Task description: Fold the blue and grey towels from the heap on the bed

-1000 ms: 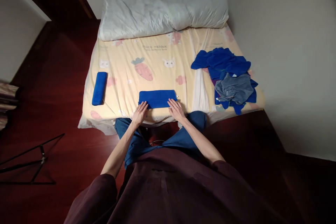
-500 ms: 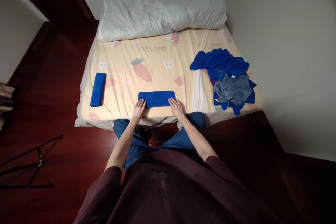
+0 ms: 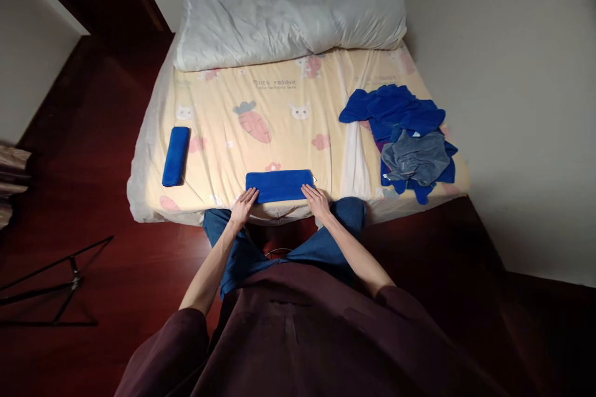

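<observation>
A folded blue cloth [image 3: 279, 186] lies as a flat strip at the bed's front edge, a small white tag at its right end. My left hand [image 3: 244, 203] rests with its fingertips on the cloth's lower left corner. On the lower right corner lie the fingertips of my right hand [image 3: 318, 200]. Both hands have their fingers stretched out and lying flat. Another folded blue cloth [image 3: 176, 156] sits to the left. A loose pile of blue cloths [image 3: 395, 111] is at the right, with a crumpled grey cloth [image 3: 414, 158] on top.
The bed [image 3: 214, 118] has a yellow printed sheet. A bulky grey-white quilt [image 3: 288, 9] covers its far end. A black metal stand [image 3: 73, 284] is on the floor at the left, and a wall [image 3: 503, 105] rises at the right.
The folded blue cloth in front of me has moved nearer to my body, to the bed's edge, and both hands have moved back with it. The view has shifted slightly.
</observation>
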{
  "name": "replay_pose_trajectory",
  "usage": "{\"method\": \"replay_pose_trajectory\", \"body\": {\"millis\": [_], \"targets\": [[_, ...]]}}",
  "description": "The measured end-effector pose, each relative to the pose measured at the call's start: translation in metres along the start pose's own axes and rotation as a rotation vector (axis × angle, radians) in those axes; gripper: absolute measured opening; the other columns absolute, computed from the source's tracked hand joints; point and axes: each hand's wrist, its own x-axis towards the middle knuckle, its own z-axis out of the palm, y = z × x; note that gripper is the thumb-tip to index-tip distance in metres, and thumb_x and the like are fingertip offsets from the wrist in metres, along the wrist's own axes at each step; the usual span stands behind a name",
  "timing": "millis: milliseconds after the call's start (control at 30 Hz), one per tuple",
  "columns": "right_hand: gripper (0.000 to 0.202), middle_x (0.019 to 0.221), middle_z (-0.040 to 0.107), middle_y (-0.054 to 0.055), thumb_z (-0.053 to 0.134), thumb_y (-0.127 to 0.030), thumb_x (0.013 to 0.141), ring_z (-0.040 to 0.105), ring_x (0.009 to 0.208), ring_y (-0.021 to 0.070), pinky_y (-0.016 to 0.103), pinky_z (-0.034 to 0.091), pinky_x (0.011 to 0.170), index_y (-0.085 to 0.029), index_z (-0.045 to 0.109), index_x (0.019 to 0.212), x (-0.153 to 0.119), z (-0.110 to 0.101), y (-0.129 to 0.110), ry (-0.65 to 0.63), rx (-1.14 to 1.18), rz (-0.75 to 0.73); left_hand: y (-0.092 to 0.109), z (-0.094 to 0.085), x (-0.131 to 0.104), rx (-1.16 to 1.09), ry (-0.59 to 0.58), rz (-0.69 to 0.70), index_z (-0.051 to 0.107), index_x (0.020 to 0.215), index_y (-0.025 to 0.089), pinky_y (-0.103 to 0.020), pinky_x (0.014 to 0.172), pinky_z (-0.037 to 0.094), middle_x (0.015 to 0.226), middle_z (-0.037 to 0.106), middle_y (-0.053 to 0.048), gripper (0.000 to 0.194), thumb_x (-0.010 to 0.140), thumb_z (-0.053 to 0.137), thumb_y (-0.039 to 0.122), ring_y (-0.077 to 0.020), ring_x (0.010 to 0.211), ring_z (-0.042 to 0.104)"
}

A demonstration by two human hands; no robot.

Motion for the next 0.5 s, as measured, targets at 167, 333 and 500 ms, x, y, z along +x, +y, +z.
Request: {"method": "replay_pose_trajectory", "body": {"millis": [167,333,500], "targets": [[0.06,0.142,0.069,0.009,0.052,-0.002,0.084,0.062,0.135,0.0256,0.049,0.047,0.117,-0.02,0.07,0.138,0.016,-0.013,0.008,0.035,0.144,0.025,-0.016,-0.004,0.013,-0.161,0.04,-0.048,0.061,0.146,0.017,-0.047,0.125,0.041,0.15,0.062,-0.013,0.071,0.079,0.046,0.002,-0.0249,0.144,0.055],[0.053,0.128,0.075,0.007,0.057,-0.008,0.079,0.068,0.123,0.0238,0.045,0.052,0.112,-0.023,0.075,0.126,0.025,-0.021,0.023,0.112,0.388,0.163,-0.026,-0.011,0.016,-0.366,0.158,-0.194,0.067,0.135,0.018,-0.045,0.116,0.051,0.136,0.071,-0.012,0.055,0.082,0.054,0.015,-0.0262,0.129,0.066],[0.037,0.116,0.077,0.011,0.068,-0.034,0.086,0.072,0.104,0.0248,0.041,0.059,0.096,-0.019,0.073,0.119,0.041,-0.012,0.029,0.216,0.607,0.344,-0.019,-0.023,0.029,-0.52,0.223,-0.429,0.062,0.136,0.014,-0.037,0.09,0.061,0.112,0.077,-0.013,0.052,0.093,0.059,0.042,-0.0246,0.097,0.076]]}}
